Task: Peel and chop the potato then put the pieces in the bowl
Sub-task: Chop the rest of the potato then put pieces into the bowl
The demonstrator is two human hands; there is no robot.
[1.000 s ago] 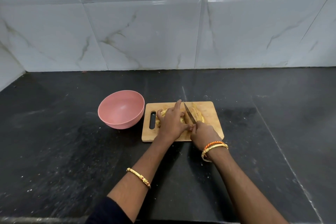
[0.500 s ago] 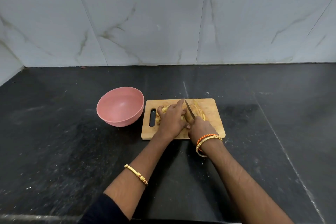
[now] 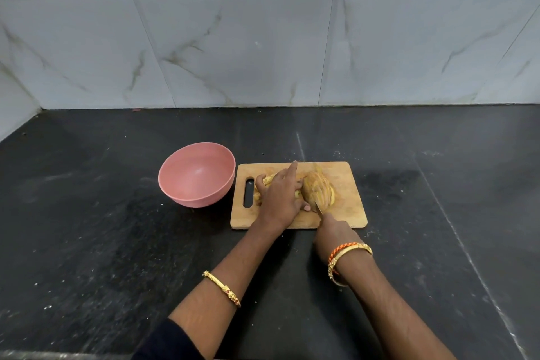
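A wooden cutting board [image 3: 349, 215] lies on the black counter, with an empty pink bowl [image 3: 197, 175] just left of it. On the board sits a potato [image 3: 317, 190] cut into slices that still stand together. My left hand [image 3: 279, 199] curls over yellow potato pieces [image 3: 264, 181] and against the potato's left side, index finger stretched out. My right hand [image 3: 333, 229] grips the handle of a knife [image 3: 319, 208] at the board's near edge. Only a short bit of blade shows, at the potato's near end.
The black stone counter [image 3: 117, 228] runs back to a marble-tiled wall [image 3: 263, 47] and to a side wall at the far left. Pale crumbs dot the counter around the board.
The knife blade, earlier lying across the top of the potato, has come down to its near end as my right hand drew back. The sliced potato now shows beside my left hand.
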